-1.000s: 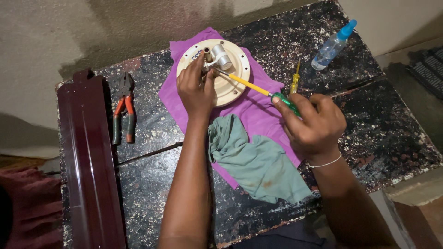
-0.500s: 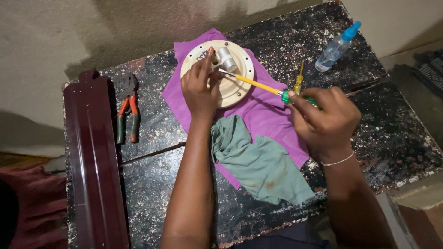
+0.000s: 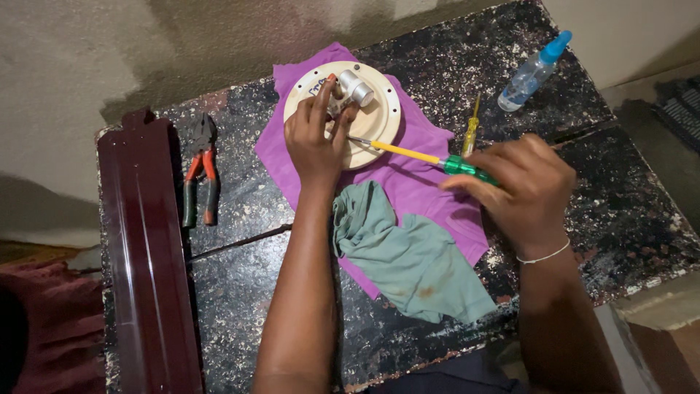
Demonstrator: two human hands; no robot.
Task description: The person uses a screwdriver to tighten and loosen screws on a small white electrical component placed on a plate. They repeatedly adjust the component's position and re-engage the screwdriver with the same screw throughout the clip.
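The left hand [image 3: 315,138] rests on a round cream plate [image 3: 385,122], its fingers closed around the small silver cylinder [image 3: 356,87] at the middle, beside a white label with blue marks. The right hand [image 3: 523,188] grips the green handle of a yellow screwdriver [image 3: 408,152], whose tip meets the plate. The plate lies on a purple cloth [image 3: 423,182] over the dark speckled worktop [image 3: 240,292], with a green rag [image 3: 408,255] near the front edge, pliers [image 3: 200,171] to the left and a clear bottle with a blue cap [image 3: 532,73] at the far right
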